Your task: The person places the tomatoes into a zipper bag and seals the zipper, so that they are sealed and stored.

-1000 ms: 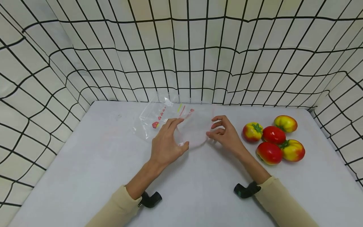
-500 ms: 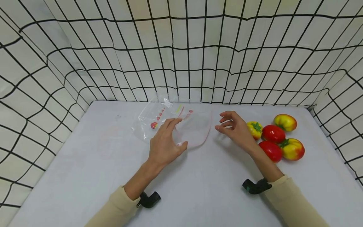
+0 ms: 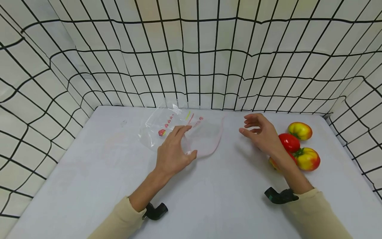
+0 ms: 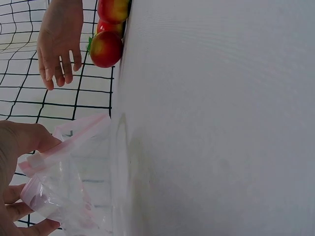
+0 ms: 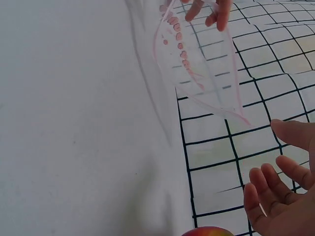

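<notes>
My left hand (image 3: 170, 156) holds a clear plastic zip bag (image 3: 207, 137) by its mouth, thumb and fingers spread apart at the rim. Pink edging and red strawberry prints show on the bag. The left wrist view shows the thumb at the pink strip (image 4: 74, 140) and the fingers at the other side of the mouth. To the right, apart from the bag, my right hand (image 3: 262, 134) is empty with loosely bent fingers. It hovers just left of a group of red and yellow fruits (image 3: 289, 142), some with green leafy tops. The hand and forearm partly hide them.
The white tabletop (image 3: 209, 199) is bounded by a black grid net (image 3: 206, 63) at the back and sides. The bag's far end lies close to the back net. Black curved pieces (image 3: 156, 211) sit at both wrists.
My right hand has let go of the bag's right edge and moved right to the fruits, covering some of them. The left hand stays at the bag's mouth.
</notes>
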